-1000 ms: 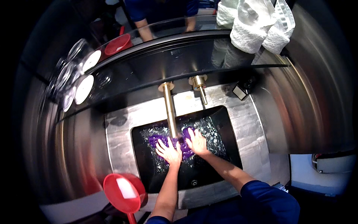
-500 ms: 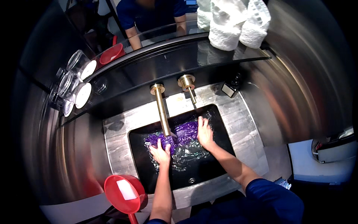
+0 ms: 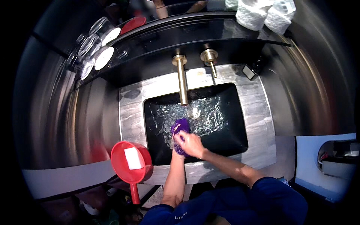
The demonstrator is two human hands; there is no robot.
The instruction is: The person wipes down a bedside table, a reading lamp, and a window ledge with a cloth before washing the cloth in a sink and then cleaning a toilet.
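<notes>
A wet, shaggy purple cloth (image 3: 181,124) is bunched up above the near part of the black sink (image 3: 234,140). My left hand (image 3: 177,128) holds it from below and is mostly covered by the cloth, with only a bit of skin showing. My right hand (image 3: 191,144) closes on the cloth from the right, its fingers bent and slightly blurred. Behind them, the gold spout (image 3: 182,84) reaches out over the rippling water. The gold lever handle (image 3: 213,68) sits to the right of the spout.
A red long-handled dipper (image 3: 118,161) holding a white slip rests at the counter's left front. Glasses (image 3: 90,47) and white discs line the shelf at left; rolled white towels (image 3: 253,15) stand at right. A dark bottle with a pale label (image 3: 249,72) occupies the back right corner.
Both hands have come together toward the sink's near side, gathering up the purple cloth that lay spread in the water. The view has shifted, so the sink appears higher.
</notes>
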